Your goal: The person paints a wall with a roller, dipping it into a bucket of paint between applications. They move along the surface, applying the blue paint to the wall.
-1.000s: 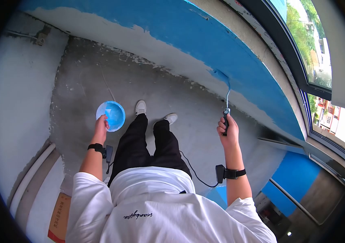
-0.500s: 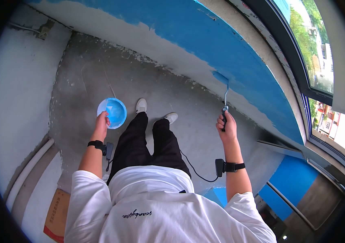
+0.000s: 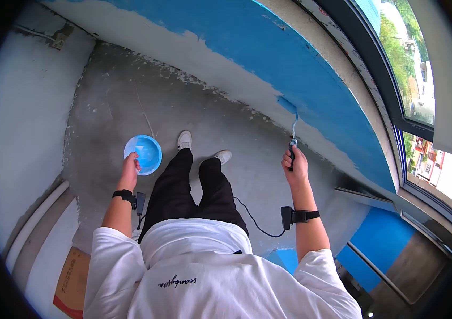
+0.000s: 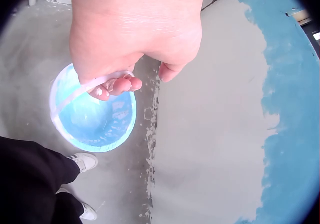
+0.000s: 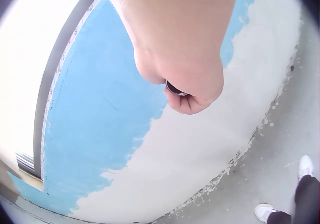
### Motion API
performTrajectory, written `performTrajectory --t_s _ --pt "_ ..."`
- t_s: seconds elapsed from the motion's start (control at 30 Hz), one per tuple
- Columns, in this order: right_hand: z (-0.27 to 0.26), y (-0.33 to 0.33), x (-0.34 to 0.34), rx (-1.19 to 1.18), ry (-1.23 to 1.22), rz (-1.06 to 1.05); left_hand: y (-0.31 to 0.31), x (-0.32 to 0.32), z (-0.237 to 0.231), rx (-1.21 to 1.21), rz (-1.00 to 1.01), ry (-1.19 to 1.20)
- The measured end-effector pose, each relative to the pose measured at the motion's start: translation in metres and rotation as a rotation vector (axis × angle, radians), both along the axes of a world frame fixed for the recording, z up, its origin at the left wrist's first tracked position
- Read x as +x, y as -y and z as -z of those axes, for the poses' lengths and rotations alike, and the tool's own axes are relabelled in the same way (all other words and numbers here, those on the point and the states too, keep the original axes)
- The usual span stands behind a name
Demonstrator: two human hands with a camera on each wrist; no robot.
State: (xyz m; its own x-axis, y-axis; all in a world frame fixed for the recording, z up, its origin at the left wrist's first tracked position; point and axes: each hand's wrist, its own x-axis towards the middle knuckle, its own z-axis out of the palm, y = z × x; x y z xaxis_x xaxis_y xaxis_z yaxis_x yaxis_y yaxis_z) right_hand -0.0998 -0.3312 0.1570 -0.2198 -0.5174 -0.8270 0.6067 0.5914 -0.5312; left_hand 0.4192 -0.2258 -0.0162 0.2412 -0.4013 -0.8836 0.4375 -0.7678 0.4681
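In the head view the left hand (image 3: 131, 169) grips the handle of a bucket (image 3: 150, 154) with blue paint inside. The left wrist view shows its fingers curled round the white handle (image 4: 75, 94), the bucket (image 4: 95, 121) hanging below. My right hand (image 3: 296, 166) holds a paint roller by its dark handle (image 3: 292, 154); the blue roller head (image 3: 287, 104) lies against the wall (image 3: 247, 85) where blue paint borders the white part. In the right wrist view the right hand (image 5: 185, 83) is curled round the handle end, and the roller head is hidden.
A window (image 3: 420, 125) runs along the upper right, above the painted wall. A cardboard box (image 3: 72, 282) and a white pipe (image 3: 37, 226) are at the lower left. A black cable (image 3: 258, 228) hangs near the legs. Two white shoes (image 3: 184, 140) stand on the grey floor (image 3: 114, 106).
The roller head has moved slightly down and left along the wall since a second ago, with the right hand shifting a little left. The left hand keeps its grip while the bucket sways slightly.
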Motion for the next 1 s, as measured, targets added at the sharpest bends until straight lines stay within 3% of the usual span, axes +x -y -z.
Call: performTrajectory --t_s 0.23,0.47,0.6,0.67,0.7,0.77,0.83,0.9,1.0 --pt "-0.033 -0.023 0.013 -0.062 -0.161 -0.06 0.001 0.001 0.002 0.027 -0.026 -0.03" --pt "0.014 -0.006 0.015 -0.044 -0.064 -0.018 0.006 0.001 0.003 0.013 0.054 -0.002" --pt "0.01 -0.007 0.013 -0.012 -0.067 -0.019 0.008 0.006 -0.002 0.0 0.041 -0.013" --pt "-0.002 -0.015 0.009 0.031 -0.324 -0.232 0.01 0.004 -0.004 -0.005 0.03 -0.017" --pt "-0.009 -0.02 0.008 0.026 -0.333 -0.227 0.012 0.003 -0.004 -0.01 0.014 -0.018" --pt "-0.022 -0.027 0.011 0.055 -0.475 -0.416 0.017 0.0 -0.003 -0.009 0.024 -0.023" --pt "-0.031 -0.027 0.016 0.05 -0.432 -0.392 0.019 -0.002 -0.001 0.002 0.022 -0.019" --pt "-0.045 -0.021 0.03 -0.008 -0.165 -0.175 0.02 -0.004 -0.002 0.006 0.001 -0.024" --pt "-0.056 -0.003 0.05 -0.053 -0.052 -0.087 0.017 0.001 0.003 -0.008 0.015 -0.016"
